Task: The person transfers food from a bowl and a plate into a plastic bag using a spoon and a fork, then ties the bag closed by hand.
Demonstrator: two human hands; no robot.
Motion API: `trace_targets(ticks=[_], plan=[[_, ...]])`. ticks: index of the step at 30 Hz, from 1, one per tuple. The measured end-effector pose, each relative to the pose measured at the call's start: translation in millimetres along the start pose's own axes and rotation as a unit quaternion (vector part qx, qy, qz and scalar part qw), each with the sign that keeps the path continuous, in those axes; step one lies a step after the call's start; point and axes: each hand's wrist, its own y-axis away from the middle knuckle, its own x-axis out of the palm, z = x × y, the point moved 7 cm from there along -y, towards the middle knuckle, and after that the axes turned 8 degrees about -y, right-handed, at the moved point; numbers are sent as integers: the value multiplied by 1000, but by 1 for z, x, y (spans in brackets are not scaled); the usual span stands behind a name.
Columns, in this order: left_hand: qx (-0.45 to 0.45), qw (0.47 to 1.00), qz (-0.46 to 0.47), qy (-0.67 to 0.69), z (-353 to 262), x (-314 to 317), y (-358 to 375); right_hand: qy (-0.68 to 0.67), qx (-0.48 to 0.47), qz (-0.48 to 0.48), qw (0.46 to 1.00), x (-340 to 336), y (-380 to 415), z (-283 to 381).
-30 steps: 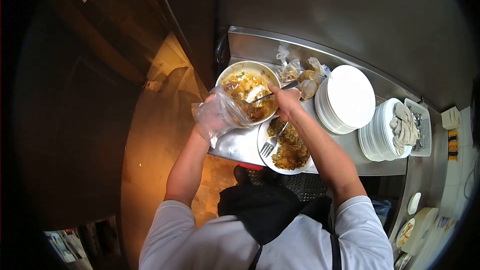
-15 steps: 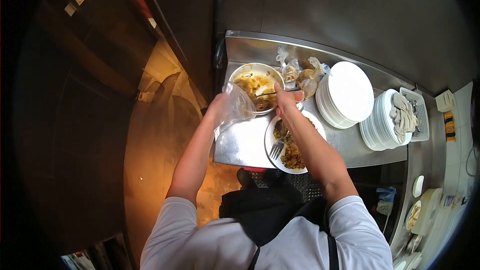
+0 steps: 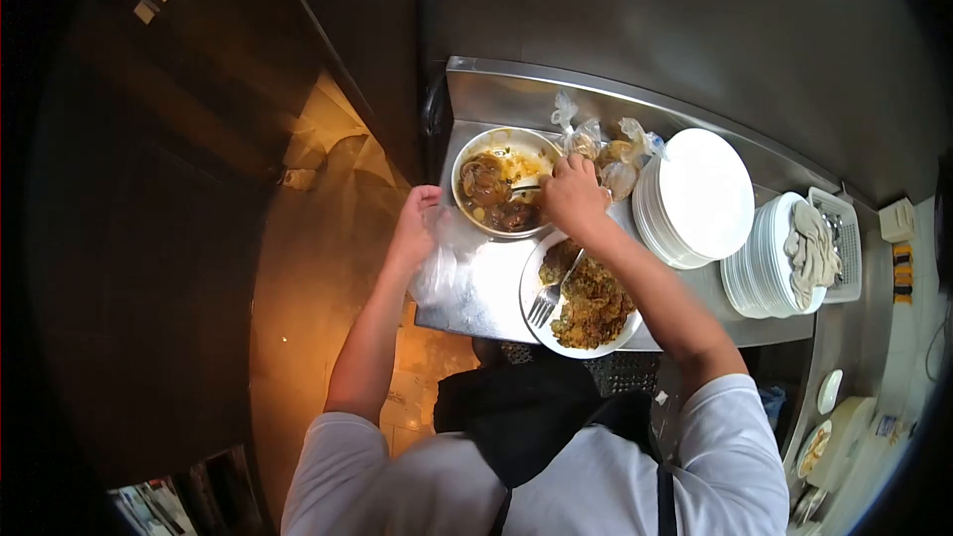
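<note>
Head view: a clear, crumpled plastic bag point(image 3: 434, 273) is gripped in the curled fingers of the left hand point(image 3: 413, 228), at the left edge of the metal counter point(image 3: 486, 283). The right hand point(image 3: 574, 197) is closed around a thin metal utensil point(image 3: 525, 189), whose far end is set inside a round white bowl point(image 3: 509, 138). Dark brown, glossy sauced food point(image 3: 486, 182) is contained in the bowl. Just below it, a round white plate point(image 3: 530, 273) is loaded with browned, chopped food point(image 3: 598, 306); a silver metal fork point(image 3: 546, 302) is laid across it. Knotted clear plastic bags point(image 3: 622, 179) are placed near the bowl. To the right, two stacks of white plates point(image 3: 707, 194) are seen, the farther one topped by a grey cloth point(image 3: 814, 250).
</note>
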Motion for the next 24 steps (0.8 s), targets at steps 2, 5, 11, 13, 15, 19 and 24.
trace_targets(ticks=[2, 5, 11, 13, 15, 19, 24], plan=[[45, 986, -49, -152, -38, -5, 23, 77, -57, 16, 995, 15, -13, -7], [59, 949, -53, -305, -87, -3, 48, -45, -10, 105, 993, -1, -19, -13], [-25, 960, 129, -249, -54, 5, 75, -149, 76, 160, 973, 4, -7, -25], [-79, 971, 161, -157, -52, -3, 81, -182, 127, 161, 962, 10, -1, -31], [-95, 984, 129, -81, -50, -12, 79, -194, 143, 155, 958, 8, 4, -33], [-23, 999, -46, 0, -66, -35, 59, -227, 160, 133, 951, 8, 15, -42], [-53, 982, -141, 110, -113, -46, 34, -263, 177, 94, 944, -10, 23, -54]])
